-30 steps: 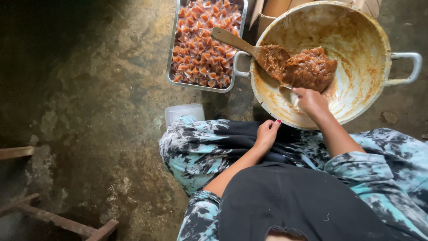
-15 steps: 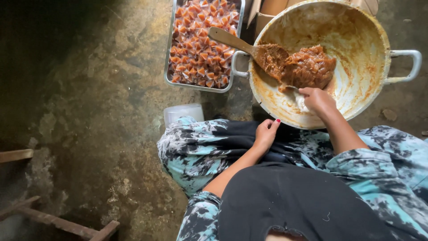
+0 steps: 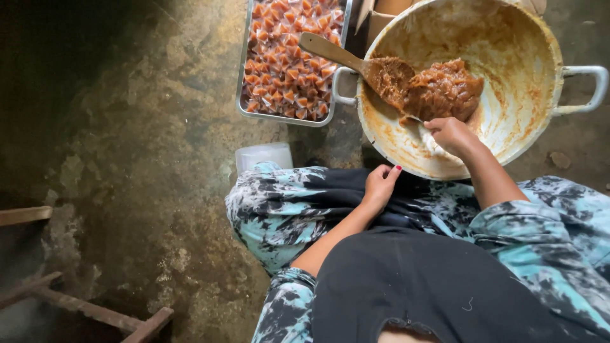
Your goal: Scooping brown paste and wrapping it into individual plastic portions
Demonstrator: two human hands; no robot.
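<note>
While the right hand point(image 3: 450, 133) reaches into the big metal pan point(image 3: 534, 57), its fingers point(image 3: 438, 124) are curled around a small whitish thing at the near inner wall, though what that thing is cannot be told. The brown sticky mass point(image 3: 441, 92) lies in the pan just beyond those fingers, almost touching the knuckles, and a thin pale handle seems to run from the hand up into it. A wooden paddle point(image 3: 356, 60) rests with its loaded blade against the left side of the mass and its handle leaning out over the pan's left rim. The left hand point(image 3: 380, 185) lies on the person's lap, on the blue and black patterned cloth point(image 3: 279, 203), its fingers bent loosely and holding nothing. To the left of the pan, touching its left handle, a rectangular metal tray point(image 3: 244, 70) stands on the floor point(image 3: 127, 159), filled with many small orange-brown sweets wrapped as clear little triangular packets. A clear plastic tub point(image 3: 264, 155) sits on the floor just beside the knee, below the tray. A brown cardboard box point(image 3: 378, 16) shows between tray and pan at the top.
</note>
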